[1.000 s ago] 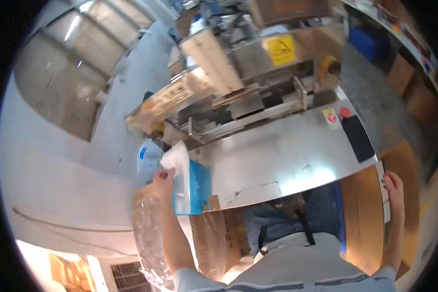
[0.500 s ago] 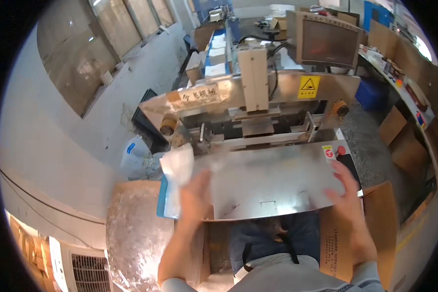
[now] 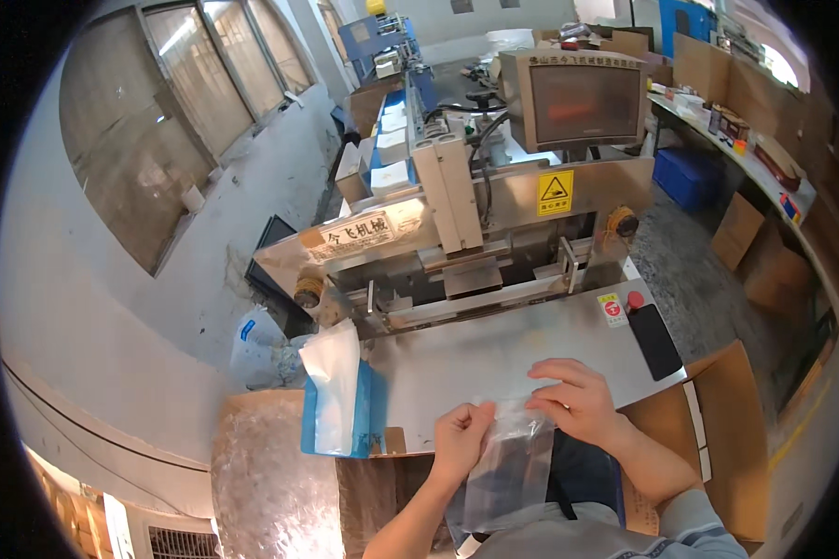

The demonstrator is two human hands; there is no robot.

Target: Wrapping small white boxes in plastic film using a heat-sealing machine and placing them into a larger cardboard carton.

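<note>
A clear plastic bag [image 3: 506,475] hangs over the near edge of the metal worktop, in front of my body. My left hand [image 3: 460,442] pinches its upper left corner between thumb and fingers. At the upper right corner is my right hand [image 3: 578,402], its thumb and a finger closed on the bag's edge while the other fingers arch above. To the left, a blue box [image 3: 370,410] holds a stack of thin white sheets or bags [image 3: 333,377] that stick up past its rim.
Behind the metal worktop [image 3: 438,373] stands a machine with a press head [image 3: 450,196] and a monitor [image 3: 583,102]. A red button [image 3: 635,299] and black phone [image 3: 655,342] sit at the right. Open cartons [image 3: 722,419] flank the worktop; a plastic-lined one [image 3: 275,475] is at left.
My left hand has come right from beside the blue box, and my right hand has moved left from the worktop's right side. Both now hold the clear bag at the near edge.
</note>
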